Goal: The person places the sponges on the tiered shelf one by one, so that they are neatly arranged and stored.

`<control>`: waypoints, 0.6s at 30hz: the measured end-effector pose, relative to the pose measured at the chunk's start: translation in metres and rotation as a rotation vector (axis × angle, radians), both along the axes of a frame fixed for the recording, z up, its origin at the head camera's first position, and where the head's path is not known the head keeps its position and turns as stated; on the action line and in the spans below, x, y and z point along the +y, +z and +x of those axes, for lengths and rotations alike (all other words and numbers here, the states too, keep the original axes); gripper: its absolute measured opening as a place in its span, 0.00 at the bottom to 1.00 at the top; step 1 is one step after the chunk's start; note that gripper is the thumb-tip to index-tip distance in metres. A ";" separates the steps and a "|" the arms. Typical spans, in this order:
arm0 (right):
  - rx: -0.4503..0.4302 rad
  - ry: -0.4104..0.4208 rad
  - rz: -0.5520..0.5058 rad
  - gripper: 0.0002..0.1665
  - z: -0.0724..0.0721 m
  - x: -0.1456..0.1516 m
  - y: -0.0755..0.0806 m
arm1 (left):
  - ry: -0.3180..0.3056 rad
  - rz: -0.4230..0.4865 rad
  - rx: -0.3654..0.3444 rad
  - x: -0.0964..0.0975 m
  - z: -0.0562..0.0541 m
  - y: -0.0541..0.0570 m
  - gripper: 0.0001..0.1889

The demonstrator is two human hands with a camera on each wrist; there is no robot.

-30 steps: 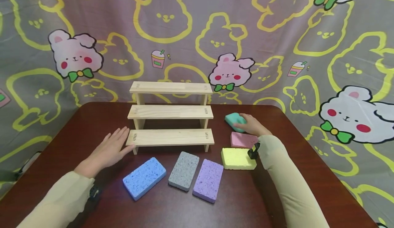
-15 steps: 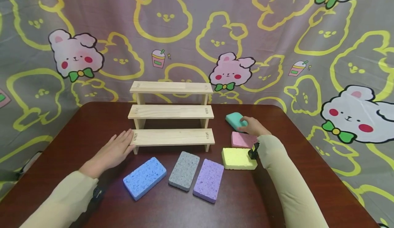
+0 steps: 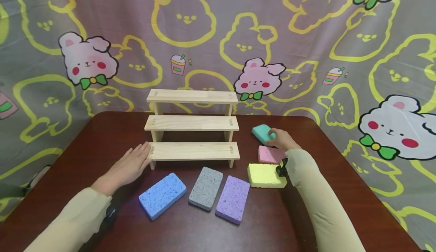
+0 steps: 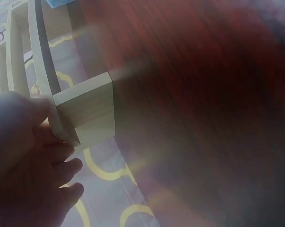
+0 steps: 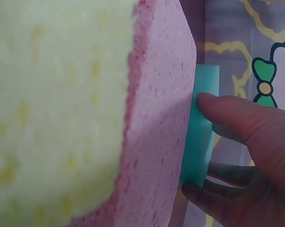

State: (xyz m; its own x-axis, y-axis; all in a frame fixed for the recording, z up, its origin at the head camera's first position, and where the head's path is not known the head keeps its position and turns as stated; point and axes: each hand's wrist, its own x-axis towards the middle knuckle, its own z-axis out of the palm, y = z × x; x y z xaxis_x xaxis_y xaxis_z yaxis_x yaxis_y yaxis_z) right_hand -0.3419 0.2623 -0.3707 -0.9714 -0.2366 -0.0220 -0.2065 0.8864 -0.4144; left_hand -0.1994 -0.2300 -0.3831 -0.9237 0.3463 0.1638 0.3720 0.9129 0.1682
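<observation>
A three-tier wooden stand [image 3: 194,150] is at the table's middle. My left hand [image 3: 128,165] touches the left end of its lowest step, fingers nearly straight; in the left wrist view the thumb lies against the plank [image 4: 45,61]. My right hand [image 3: 283,139] holds the near right side of a teal sponge [image 3: 262,132] between thumb and fingers, right of the stand. The right wrist view shows the thumb on the teal sponge [image 5: 202,127] and fingertips at its edge. Just in front lie a pink sponge [image 3: 270,154] and a yellow sponge [image 3: 263,175].
Before the stand lie a blue sponge [image 3: 162,196], a grey sponge [image 3: 206,188] and a purple sponge [image 3: 233,199]. A patterned curtain [image 3: 204,28] hangs behind the brown table [image 3: 265,229].
My left hand has shifted slightly right against the step, its thumb drawn in. My right fingers have moved from over the teal sponge to its right side. The sponges stay put.
</observation>
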 end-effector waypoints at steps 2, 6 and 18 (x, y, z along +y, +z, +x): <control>0.011 -0.005 -0.005 0.25 0.000 0.001 0.000 | -0.001 -0.002 0.001 0.000 0.000 -0.001 0.27; 0.027 -0.014 -0.015 0.24 0.000 0.003 -0.001 | -0.004 -0.001 0.008 0.001 0.001 0.001 0.26; 0.087 -0.053 -0.053 0.25 -0.004 0.014 0.008 | -0.010 -0.004 0.021 0.002 0.003 0.003 0.26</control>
